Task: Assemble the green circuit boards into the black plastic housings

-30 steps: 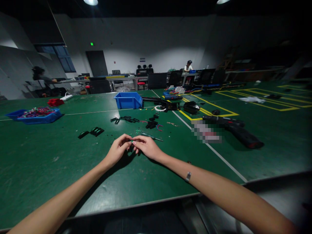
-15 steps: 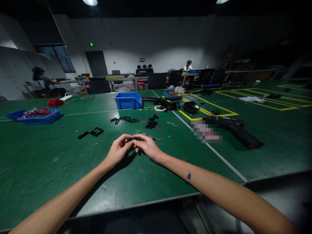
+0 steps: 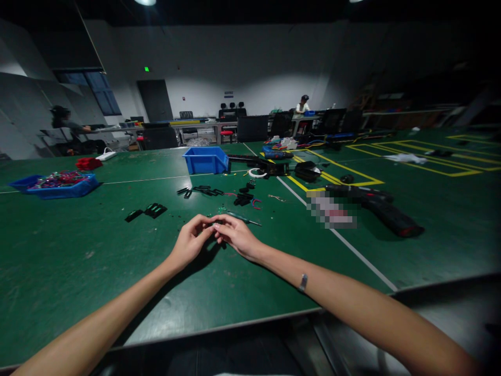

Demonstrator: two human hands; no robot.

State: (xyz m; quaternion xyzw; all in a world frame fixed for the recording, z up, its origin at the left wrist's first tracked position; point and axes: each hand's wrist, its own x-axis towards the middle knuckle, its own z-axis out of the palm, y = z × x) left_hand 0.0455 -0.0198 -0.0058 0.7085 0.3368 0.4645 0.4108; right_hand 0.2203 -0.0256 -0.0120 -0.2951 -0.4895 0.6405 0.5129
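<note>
My left hand (image 3: 192, 237) and my right hand (image 3: 236, 235) meet over the green table (image 3: 117, 282), fingertips together in a pinch. Whatever lies between them is small and mostly covered by the fingers, so its kind does not show. Just beyond my right hand lies a screwdriver (image 3: 250, 222) with a thin metal shaft. Several black plastic pieces with green parts (image 3: 155, 210) rest to the left of my hands. Farther back are several black rectangular frames (image 3: 201, 191) and a cluster of small black parts (image 3: 243, 198) beside short red and blue wires (image 3: 256, 203).
A blue bin (image 3: 206, 161) stands at the back middle. At the left, a blue tray (image 3: 64, 188) holds colourful wires, near a red bundle (image 3: 88, 163). To the right lies a black power tool (image 3: 378, 209). A white ring (image 3: 257, 173) sits behind the parts. Two people are at far tables.
Both hands keep nearly the same place and pinch; only a very slight shift of the whole view shows.
</note>
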